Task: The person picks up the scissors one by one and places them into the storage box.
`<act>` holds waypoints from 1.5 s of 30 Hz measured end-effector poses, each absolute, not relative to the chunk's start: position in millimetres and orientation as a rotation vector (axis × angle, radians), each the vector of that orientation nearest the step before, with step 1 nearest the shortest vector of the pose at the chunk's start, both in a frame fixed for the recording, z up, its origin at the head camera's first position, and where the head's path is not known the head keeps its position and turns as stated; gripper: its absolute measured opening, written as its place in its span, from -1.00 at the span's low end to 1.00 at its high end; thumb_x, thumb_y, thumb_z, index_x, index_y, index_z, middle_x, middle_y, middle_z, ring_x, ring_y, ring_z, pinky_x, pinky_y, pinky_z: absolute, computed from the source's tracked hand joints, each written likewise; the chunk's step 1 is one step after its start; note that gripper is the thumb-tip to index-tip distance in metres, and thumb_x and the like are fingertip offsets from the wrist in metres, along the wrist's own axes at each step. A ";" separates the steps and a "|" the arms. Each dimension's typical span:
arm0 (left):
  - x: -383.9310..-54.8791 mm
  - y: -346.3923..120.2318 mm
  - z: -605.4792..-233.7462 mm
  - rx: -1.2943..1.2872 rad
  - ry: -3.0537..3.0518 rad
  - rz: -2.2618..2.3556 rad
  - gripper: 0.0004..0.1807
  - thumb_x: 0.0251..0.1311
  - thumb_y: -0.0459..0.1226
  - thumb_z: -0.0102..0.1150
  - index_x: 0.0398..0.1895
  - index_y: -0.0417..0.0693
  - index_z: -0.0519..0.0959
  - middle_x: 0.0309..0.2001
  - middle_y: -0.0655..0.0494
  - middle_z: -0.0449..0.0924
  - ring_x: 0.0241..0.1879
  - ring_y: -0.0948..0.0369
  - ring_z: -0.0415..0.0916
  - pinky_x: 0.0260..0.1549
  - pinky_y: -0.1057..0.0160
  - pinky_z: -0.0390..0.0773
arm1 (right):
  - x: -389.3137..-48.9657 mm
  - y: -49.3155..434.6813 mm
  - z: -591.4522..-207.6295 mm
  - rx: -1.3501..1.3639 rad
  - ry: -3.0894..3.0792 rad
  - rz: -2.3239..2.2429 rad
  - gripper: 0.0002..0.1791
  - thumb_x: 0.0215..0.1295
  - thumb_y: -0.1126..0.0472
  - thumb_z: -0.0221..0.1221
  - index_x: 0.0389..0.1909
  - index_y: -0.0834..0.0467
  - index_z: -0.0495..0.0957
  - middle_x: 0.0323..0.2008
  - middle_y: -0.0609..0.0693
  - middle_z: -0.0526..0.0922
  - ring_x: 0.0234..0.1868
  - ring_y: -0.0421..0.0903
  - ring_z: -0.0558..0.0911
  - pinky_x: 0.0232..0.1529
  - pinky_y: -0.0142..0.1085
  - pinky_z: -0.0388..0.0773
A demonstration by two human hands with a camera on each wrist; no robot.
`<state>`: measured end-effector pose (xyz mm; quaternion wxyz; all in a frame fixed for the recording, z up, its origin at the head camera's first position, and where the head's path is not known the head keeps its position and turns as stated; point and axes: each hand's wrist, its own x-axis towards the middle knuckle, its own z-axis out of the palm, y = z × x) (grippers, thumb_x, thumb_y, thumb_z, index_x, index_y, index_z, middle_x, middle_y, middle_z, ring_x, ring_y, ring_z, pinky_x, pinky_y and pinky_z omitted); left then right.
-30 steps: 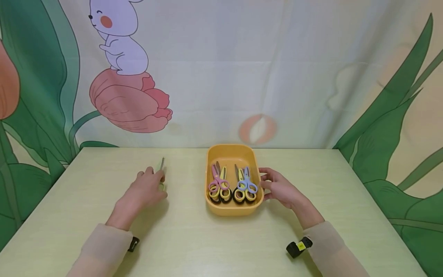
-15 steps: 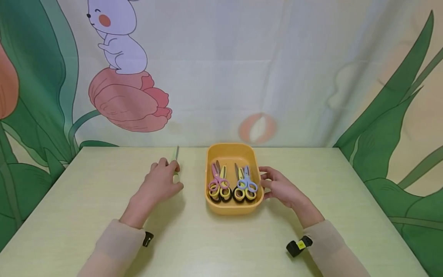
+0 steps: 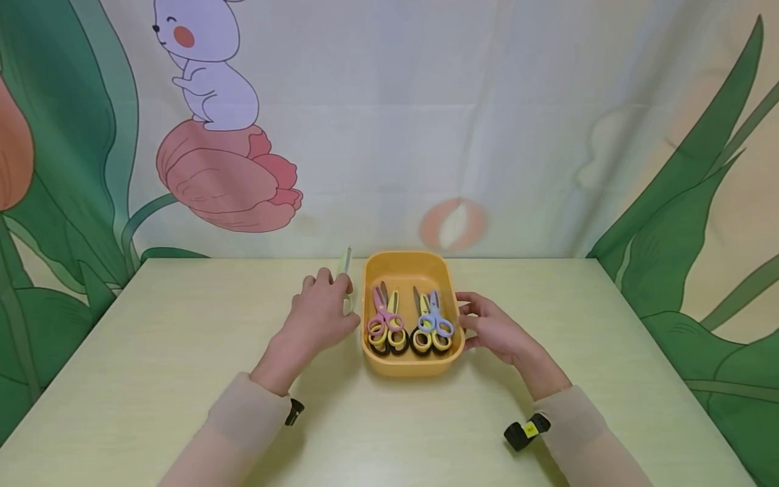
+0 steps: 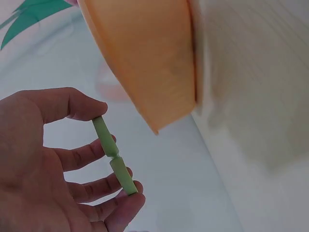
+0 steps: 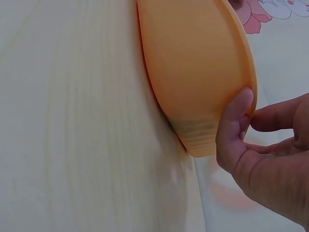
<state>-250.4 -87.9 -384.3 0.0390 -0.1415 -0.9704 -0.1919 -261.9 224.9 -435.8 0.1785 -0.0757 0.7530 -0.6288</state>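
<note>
My left hand [image 3: 322,312] is just left of a yellow plastic basket [image 3: 414,368]. Its thumb and fingers pinch green scissors [image 3: 345,260], blades pointing up and away; the fingers hide much of the handles. Edge-on in the left wrist view, the scissors [image 4: 116,154] sit between thumb and fingertips, apart from the basket. On the basket's right side, my right hand [image 3: 496,331] holds the rim with curled fingers, one fingertip lying on the outer wall [image 5: 203,63]. Inside lie pink scissors [image 3: 385,318], blue scissors [image 3: 435,318] and several yellow-and-black scissors [image 3: 397,338].
The basket stands on a pale wooden table [image 3: 389,433] near its back edge. Behind hangs a printed curtain [image 3: 377,135] with a rabbit, flowers and leaves. A black wrist device [image 3: 526,433] is strapped below the right sleeve.
My left hand has moved right with the green scissors, from the table's left part to beside the basket. My right hand and the basket have stayed put.
</note>
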 end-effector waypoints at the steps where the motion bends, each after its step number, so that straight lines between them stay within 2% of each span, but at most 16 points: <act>1: -250.5 -83.7 -383.4 -0.434 -2.975 -0.587 -0.59 0.14 -0.21 0.26 0.05 -0.17 0.53 -0.03 -0.16 0.39 -0.04 -0.13 0.35 -0.24 -0.14 0.52 | -262.0 224.8 -435.6 -0.212 2.130 -1.779 -0.38 0.52 0.40 -0.09 0.53 0.39 0.03 0.15 0.40 0.27 0.04 0.19 0.52 -0.28 -0.22 0.68; 8: -246.0 -54.6 -380.1 -0.451 -2.960 -0.585 -0.61 0.21 -0.09 0.38 -0.03 -0.11 0.55 -0.02 -0.17 0.41 -0.02 -0.15 0.36 -0.25 -0.12 0.56 | -261.6 225.5 -435.1 -0.211 2.120 -1.785 -0.38 0.52 0.40 -0.08 0.53 0.39 0.03 0.16 0.40 0.29 0.03 0.17 0.54 -0.27 -0.22 0.68; 11: -242.5 -43.2 -379.9 -0.468 -2.969 -0.598 -0.62 0.24 -0.07 0.38 -0.04 -0.09 0.54 -0.02 -0.16 0.41 -0.04 -0.13 0.37 -0.26 -0.10 0.56 | -262.1 226.8 -436.0 -0.212 2.116 -1.783 -0.37 0.53 0.38 -0.07 0.54 0.38 0.03 0.16 0.39 0.30 0.02 0.15 0.54 -0.27 -0.21 0.68; 14: -240.2 -32.5 -379.9 -0.503 -2.990 -0.619 -0.65 0.27 -0.13 0.34 0.01 -0.10 0.54 -0.01 -0.15 0.41 -0.06 -0.11 0.36 -0.26 -0.08 0.56 | -262.7 227.5 -436.8 -0.210 2.114 -1.783 -0.37 0.53 0.38 -0.06 0.54 0.37 0.03 0.16 0.38 0.30 0.01 0.13 0.55 -0.26 -0.21 0.68; 18: -240.2 -19.2 -382.7 -0.573 -3.013 -0.619 -0.68 0.20 -0.24 0.28 0.01 -0.10 0.54 -0.01 -0.14 0.41 -0.11 -0.07 0.36 -0.30 -0.04 0.54 | -262.5 227.9 -437.9 -0.210 2.102 -1.791 -0.37 0.53 0.38 -0.07 0.54 0.38 0.02 0.16 0.39 0.29 0.01 0.12 0.54 -0.26 -0.22 0.67; 20: -240.3 -12.9 -384.3 -0.596 -3.028 -0.611 -0.68 0.17 -0.25 0.28 0.00 -0.09 0.55 -0.02 -0.13 0.41 -0.07 -0.07 0.36 -0.30 -0.04 0.54 | -262.3 228.2 -438.5 -0.210 2.098 -1.792 -0.37 0.53 0.38 -0.08 0.54 0.38 0.02 0.16 0.39 0.29 0.01 0.12 0.54 -0.26 -0.22 0.67; 22: -240.2 -6.9 -385.0 -0.616 -3.040 -0.621 -0.66 0.16 -0.26 0.30 0.00 -0.09 0.55 -0.02 -0.13 0.41 0.02 -0.11 0.37 -0.22 -0.06 0.56 | -262.5 228.5 -439.4 -0.216 2.095 -1.794 -0.37 0.53 0.38 -0.08 0.54 0.38 0.02 0.15 0.39 0.29 0.01 0.12 0.54 -0.26 -0.22 0.67; 24: -240.8 -1.3 -386.1 -0.649 -3.043 -0.606 -0.67 0.15 -0.24 0.33 -0.02 -0.11 0.56 -0.04 -0.13 0.43 0.12 -0.16 0.36 0.02 -0.14 0.52 | -262.7 228.6 -439.9 -0.210 2.092 -1.799 -0.38 0.53 0.38 -0.08 0.54 0.38 0.03 0.14 0.39 0.29 0.00 0.12 0.54 -0.26 -0.22 0.67; 27: -241.6 7.3 -387.3 -0.698 -3.055 -0.569 -0.61 0.17 -0.21 0.33 0.05 -0.14 0.57 -0.05 -0.13 0.47 0.18 -0.23 0.37 0.35 -0.28 0.19 | -262.9 228.9 -440.0 -0.218 2.085 -1.806 -0.37 0.53 0.39 -0.09 0.54 0.39 0.01 0.14 0.40 0.28 0.00 0.12 0.53 -0.26 -0.22 0.67; 29: -241.9 12.9 -387.7 -0.708 -3.069 -0.544 -0.58 0.18 -0.18 0.34 0.08 -0.14 0.58 -0.06 -0.12 0.48 0.14 -0.21 0.41 0.40 -0.34 0.00 | -263.0 228.8 -439.5 -0.213 2.086 -1.807 -0.37 0.53 0.39 -0.08 0.54 0.38 0.02 0.14 0.40 0.28 0.00 0.12 0.53 -0.26 -0.22 0.67; 31: -241.9 18.3 -388.4 -0.694 -3.087 -0.530 -0.57 0.18 -0.16 0.34 0.10 -0.10 0.58 -0.02 -0.11 0.48 0.09 -0.16 0.43 0.36 -0.40 0.04 | -263.0 228.8 -438.6 -0.220 2.090 -1.801 -0.37 0.53 0.39 -0.09 0.55 0.38 0.01 0.15 0.40 0.27 -0.01 0.12 0.53 -0.26 -0.22 0.67; 32: -241.8 20.9 -388.5 -0.681 -3.095 -0.529 -0.59 0.17 -0.15 0.34 0.08 -0.07 0.59 0.00 -0.11 0.48 0.07 -0.14 0.43 0.30 -0.39 0.15 | -263.0 228.8 -438.3 -0.220 2.093 -1.799 -0.38 0.53 0.39 -0.09 0.55 0.38 0.02 0.15 0.40 0.27 -0.01 0.12 0.53 -0.26 -0.22 0.67; 35: -243.4 28.0 -391.6 -0.661 -3.111 -0.527 -0.64 0.17 -0.11 0.37 -0.02 -0.03 0.58 0.03 -0.13 0.48 0.01 -0.09 0.43 0.05 -0.24 0.46 | -263.0 229.1 -437.7 -0.225 2.097 -1.794 -0.38 0.54 0.39 -0.09 0.54 0.37 0.03 0.14 0.39 0.28 -0.02 0.11 0.54 -0.26 -0.22 0.68; 38: -245.5 33.4 -394.7 -0.649 -3.142 -0.529 -0.66 0.20 -0.10 0.36 -0.04 -0.02 0.58 0.10 -0.17 0.48 0.02 -0.09 0.42 -0.10 -0.11 0.54 | -262.9 229.4 -438.1 -0.235 2.093 -1.794 -0.39 0.54 0.39 -0.09 0.54 0.38 0.02 0.12 0.37 0.29 -0.03 0.10 0.54 -0.26 -0.22 0.67; 42: -246.9 38.0 -395.4 -0.647 -3.186 -0.540 -0.72 0.26 -0.07 0.35 -0.12 -0.02 0.60 0.08 -0.14 0.55 0.14 -0.13 0.43 0.04 -0.13 0.51 | -263.0 229.7 -438.8 -0.244 2.093 -1.786 -0.38 0.54 0.39 -0.09 0.54 0.39 0.01 0.13 0.38 0.28 -0.03 0.09 0.53 -0.26 -0.24 0.67; 45: -247.6 40.2 -394.9 -0.658 -3.183 -0.572 -0.73 0.27 -0.03 0.37 -0.24 -0.01 0.61 -0.12 -0.01 0.61 0.15 -0.12 0.45 0.04 -0.08 0.48 | -263.2 229.8 -438.9 -0.239 2.097 -1.783 -0.38 0.54 0.39 -0.09 0.54 0.38 0.01 0.15 0.39 0.28 -0.03 0.08 0.54 -0.26 -0.24 0.67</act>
